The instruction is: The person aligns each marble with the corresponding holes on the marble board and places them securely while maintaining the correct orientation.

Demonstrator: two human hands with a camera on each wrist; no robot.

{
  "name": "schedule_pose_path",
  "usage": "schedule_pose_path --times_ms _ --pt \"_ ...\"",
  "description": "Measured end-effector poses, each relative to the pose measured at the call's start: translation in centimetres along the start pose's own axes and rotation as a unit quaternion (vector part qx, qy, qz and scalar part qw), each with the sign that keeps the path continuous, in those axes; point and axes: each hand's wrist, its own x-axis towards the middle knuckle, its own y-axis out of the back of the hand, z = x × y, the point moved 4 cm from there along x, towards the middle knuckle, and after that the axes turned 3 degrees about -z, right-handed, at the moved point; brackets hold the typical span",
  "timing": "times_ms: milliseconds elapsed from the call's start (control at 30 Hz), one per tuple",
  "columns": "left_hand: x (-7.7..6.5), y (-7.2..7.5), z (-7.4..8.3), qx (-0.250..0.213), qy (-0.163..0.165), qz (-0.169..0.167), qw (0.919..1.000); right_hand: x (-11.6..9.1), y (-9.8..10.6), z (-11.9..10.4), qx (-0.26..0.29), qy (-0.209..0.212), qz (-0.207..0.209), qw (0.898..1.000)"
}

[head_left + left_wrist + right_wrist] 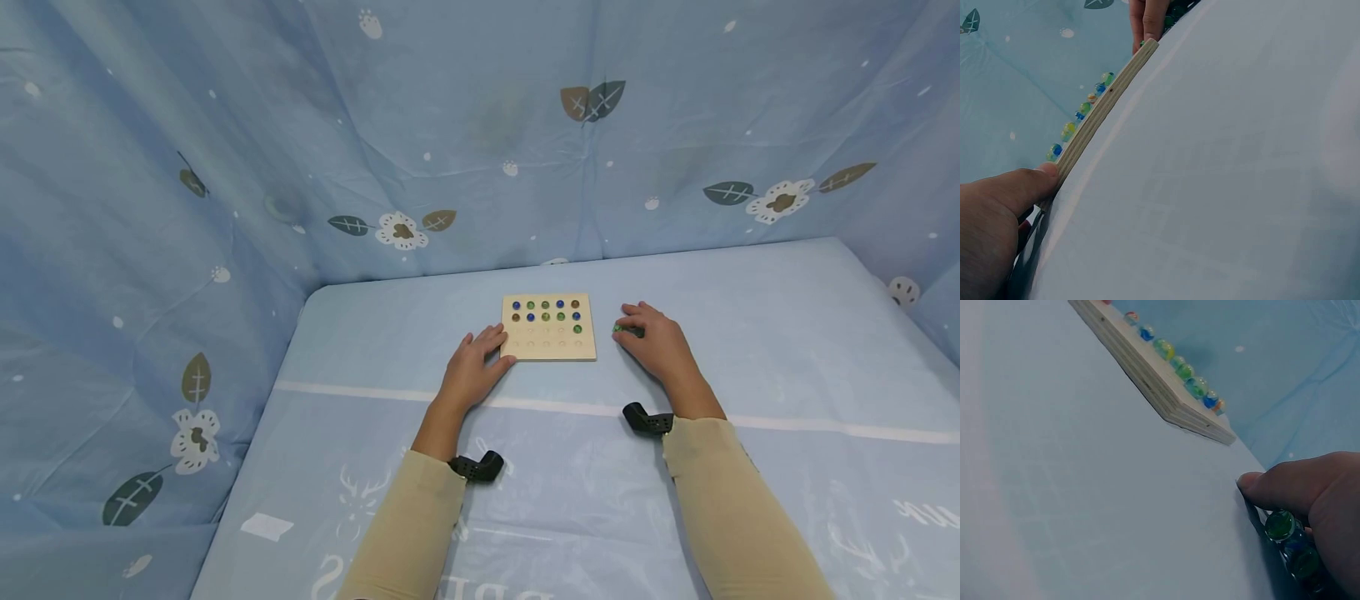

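A pale wooden board (549,354) lies flat with rows of shallow hollows. Glass marbles (546,317) in blue, green and amber fill its two far rows, and a single green marble (577,329) sits at the right end of the third row. My left hand (471,367) holds the board's near left corner, thumb along the front edge and fingers at the left side. Right of the board, my right hand (660,340) rests low over the table, a green marble (617,328) between thumb and fingertips. More marbles (1304,562) show beneath its palm, partly hidden.
A light blue patterned cloth (555,500) covers the table, crossed by a white stripe. Matching fabric (480,142) hangs behind and at the sides. Black wrist cameras (647,419) stick out inward from both wrists. A small white patch (267,527) shows at the left front.
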Motion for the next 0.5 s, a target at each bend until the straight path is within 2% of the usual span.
schedule_pose_path --times_ms 300,500 --pt "0.1 0.1 0.0 -0.003 0.004 0.002 1.0 -0.1 0.3 -0.5 0.005 0.018 0.016 1.0" --pt "0.0 0.0 0.0 -0.005 0.006 0.0 1.0 -0.6 0.5 -1.7 0.003 0.037 0.032 0.999"
